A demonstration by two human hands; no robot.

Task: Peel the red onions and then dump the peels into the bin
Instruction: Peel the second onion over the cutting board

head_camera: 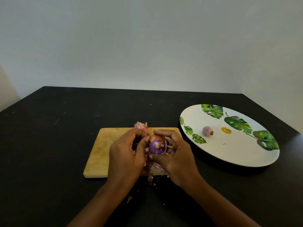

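A partly peeled red onion (pixel 156 145) is held above the wooden cutting board (pixel 100 149). My right hand (pixel 177 154) curls round it from the right. My left hand (pixel 127 151) pinches at its skin from the left. Loose peels (pixel 155 167) lie on the board under my hands, and more peels (pixel 140 125) sit at the board's far edge. A peeled onion (pixel 207 131) rests on the white leaf-patterned plate (pixel 237 145). No bin is in view.
The board and plate sit on a dark table (pixel 49 136) against a pale wall. Small peel scraps (pixel 129 199) lie on the table near its front edge, between my forearms.
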